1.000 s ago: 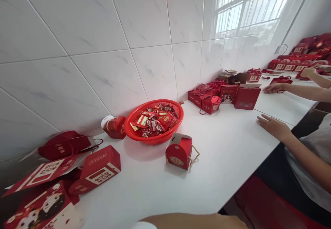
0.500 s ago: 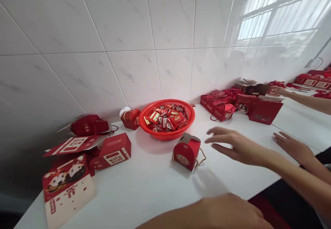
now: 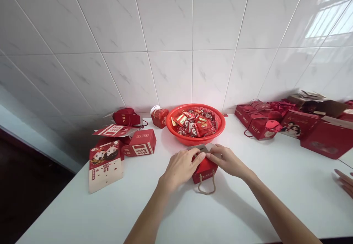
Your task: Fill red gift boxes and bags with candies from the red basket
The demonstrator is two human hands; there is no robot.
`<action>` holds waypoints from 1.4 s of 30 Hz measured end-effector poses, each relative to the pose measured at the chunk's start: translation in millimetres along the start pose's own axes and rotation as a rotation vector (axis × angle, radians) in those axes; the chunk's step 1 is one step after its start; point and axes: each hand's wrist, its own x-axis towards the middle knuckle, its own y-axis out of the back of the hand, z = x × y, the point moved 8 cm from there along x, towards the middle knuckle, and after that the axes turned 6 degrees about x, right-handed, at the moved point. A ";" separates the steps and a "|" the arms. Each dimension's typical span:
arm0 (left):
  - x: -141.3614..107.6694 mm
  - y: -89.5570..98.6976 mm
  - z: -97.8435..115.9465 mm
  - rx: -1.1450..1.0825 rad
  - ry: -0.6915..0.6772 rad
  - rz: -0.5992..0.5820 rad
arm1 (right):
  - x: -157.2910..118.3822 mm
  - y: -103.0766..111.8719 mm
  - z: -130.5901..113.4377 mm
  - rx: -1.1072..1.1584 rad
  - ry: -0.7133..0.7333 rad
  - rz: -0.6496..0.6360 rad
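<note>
A small red gift box stands on the white table, its rope handle hanging down the near side. My left hand grips the box's left side, fingers curled at the top edge. On the right, my right hand has its fingers curled over the top flap, thumb close to the left one. The fingers hide part of the opening. Just behind the box is a red plastic basket filled with wrapped sweets.
Red boxes and flattened cartons lie at the left. A small red box stands beside the basket. More red boxes and a large red bag are at the right. Another person's hand shows at the right edge.
Both my hands have come onto the small box, which is turned with its rope handle towards me. The view has swung left.
</note>
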 end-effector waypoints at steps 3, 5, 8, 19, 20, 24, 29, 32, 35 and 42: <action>0.7 5.4 -16.7 -0.026 0.097 0.056 | 0.3 -2.6 2.2 0.181 0.009 0.008; -0.1 10.4 -28.1 -0.048 0.151 0.076 | 1.2 -4.8 3.1 0.278 0.010 -0.015; -1.3 12.5 -42.3 -0.118 0.167 0.021 | 3.7 -7.9 4.0 0.362 -0.012 -0.064; -2.7 5.5 -84.0 -0.321 0.092 -0.024 | -2.5 -38.1 8.7 0.202 -0.141 -0.253; -3.4 5.3 -86.5 -0.341 0.090 -0.021 | -3.0 -41.6 9.0 0.188 -0.144 -0.267; -8.1 4.7 -96.7 -0.421 0.093 -0.039 | -0.7 -49.7 3.9 0.146 -0.107 -0.336; -14.7 -0.2 -106.5 -0.550 0.143 -0.144 | 9.1 -44.6 -9.8 0.021 -0.040 -0.489; -16.3 -0.8 -105.5 -0.592 0.138 -0.164 | 18.7 -27.1 -29.0 -0.029 0.060 -0.575; -17.2 -2.0 -103.2 -0.612 0.131 -0.164 | 44.4 8.4 -47.4 0.001 0.164 -0.407; -13.8 -2.6 -95.0 -0.588 -0.012 -0.111 | 117.7 22.2 11.6 -0.493 -0.233 -0.263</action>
